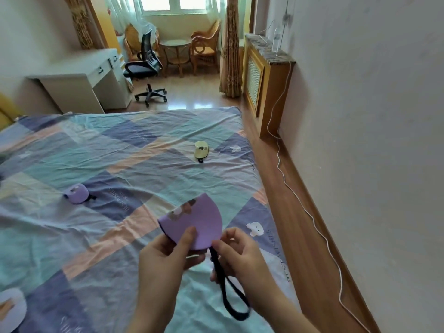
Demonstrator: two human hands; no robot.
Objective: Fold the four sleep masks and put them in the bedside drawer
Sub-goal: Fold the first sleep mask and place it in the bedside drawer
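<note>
Purple mask [192, 222] folded, curved edge upper right; left hand [165, 258] pinches it, right hand [240, 253] fingers pinch strap [230, 292]

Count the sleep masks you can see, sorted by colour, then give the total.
Purple: 2, the folded mask in hand and the folded mask on the bed
Yellow: 1, the yellow mask
White: 1, the white mask, partly cut off
Total: 4

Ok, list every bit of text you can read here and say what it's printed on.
None reads for certain.
Bedsheet, capital lettering near the right edge: sideways, too blurred to quote.
Bedsheet, lettering on the purple patch: upside down, blurred.
Held purple mask, yellow mask: pictures only.
</note>
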